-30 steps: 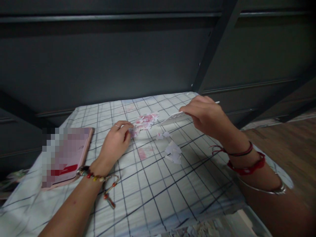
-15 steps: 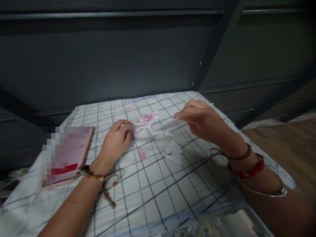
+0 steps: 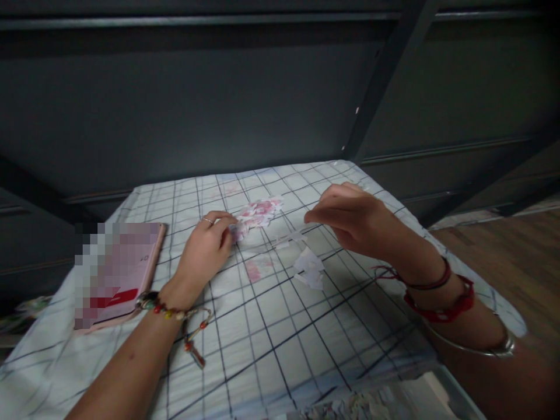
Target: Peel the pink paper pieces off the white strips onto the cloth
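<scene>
My left hand (image 3: 207, 245) rests on the cloth with its fingers bent together, the tips at the left edge of a patch of pink and white paper scraps (image 3: 262, 211). My right hand (image 3: 354, 219) is raised a little above the cloth, closed in a pinch around thin pale tweezers (image 3: 291, 236). They slant down and left, and their tips are blurred over small white scraps. Nearer to me lie a cluster of white paper pieces (image 3: 309, 268) and a faint pink patch (image 3: 258, 269).
A checked white cloth (image 3: 245, 338) covers the surface. At left lies a phone (image 3: 125, 262) in a pink case. A clear box (image 3: 459, 394) holding many paper scraps sits at the near right edge. Dark panels (image 3: 196, 105) rise behind the surface.
My right hand has dipped slightly, and the tweezers' tips have lowered to the small white scraps between the hands. My left hand has stayed in place.
</scene>
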{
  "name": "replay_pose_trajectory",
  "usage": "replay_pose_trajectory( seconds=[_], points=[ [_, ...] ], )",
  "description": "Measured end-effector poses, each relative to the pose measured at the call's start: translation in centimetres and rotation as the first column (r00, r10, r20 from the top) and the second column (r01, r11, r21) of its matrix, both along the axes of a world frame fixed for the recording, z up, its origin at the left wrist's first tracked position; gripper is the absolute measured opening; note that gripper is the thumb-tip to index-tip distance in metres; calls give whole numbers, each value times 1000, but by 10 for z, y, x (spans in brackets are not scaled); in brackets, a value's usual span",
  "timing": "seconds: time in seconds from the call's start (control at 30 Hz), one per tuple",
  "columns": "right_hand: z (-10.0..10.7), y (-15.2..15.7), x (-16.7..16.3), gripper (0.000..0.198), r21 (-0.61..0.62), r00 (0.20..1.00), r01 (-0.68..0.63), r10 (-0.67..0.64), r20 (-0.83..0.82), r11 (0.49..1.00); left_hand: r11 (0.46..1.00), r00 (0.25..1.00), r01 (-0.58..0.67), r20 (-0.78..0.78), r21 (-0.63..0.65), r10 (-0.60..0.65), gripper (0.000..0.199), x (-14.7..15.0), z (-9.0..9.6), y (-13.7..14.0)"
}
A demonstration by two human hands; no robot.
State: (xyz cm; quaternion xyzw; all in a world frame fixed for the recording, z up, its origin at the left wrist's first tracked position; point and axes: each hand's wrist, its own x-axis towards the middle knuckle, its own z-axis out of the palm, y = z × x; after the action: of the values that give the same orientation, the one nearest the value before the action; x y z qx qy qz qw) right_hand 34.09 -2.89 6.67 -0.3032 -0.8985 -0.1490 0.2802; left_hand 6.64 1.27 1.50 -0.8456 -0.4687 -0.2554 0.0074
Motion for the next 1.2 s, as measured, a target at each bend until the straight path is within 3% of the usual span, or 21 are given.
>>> replay_pose_trajectory(
  seconds=[0.3, 0.57, 0.8, 1.07, 1.2],
  points=[
    [2, -1, 1, 33, 38, 998, 38, -36, -54, 999, 1000, 1000, 24, 8, 20, -24, 33, 1, -2, 1],
    [1, -3, -6, 29, 65, 996, -62, 66, -58, 996, 999, 1000, 21, -7, 28, -21, 33, 0, -2, 1],
    [1, 0, -1, 34, 81, 995, 71, -65, -77, 994, 999, 1000, 24, -1, 37, -24, 33, 0, -3, 1],
    [0, -5, -12, 31, 86, 996, -74, 78, -40, 994, 999, 1000, 28, 10, 44, -29, 33, 0, -3, 2],
    [0, -4, -9, 29, 93, 996, -22, 30, -82, 995, 998, 999, 35, 6, 47, -35, 33, 0, -3, 2]
  ],
)
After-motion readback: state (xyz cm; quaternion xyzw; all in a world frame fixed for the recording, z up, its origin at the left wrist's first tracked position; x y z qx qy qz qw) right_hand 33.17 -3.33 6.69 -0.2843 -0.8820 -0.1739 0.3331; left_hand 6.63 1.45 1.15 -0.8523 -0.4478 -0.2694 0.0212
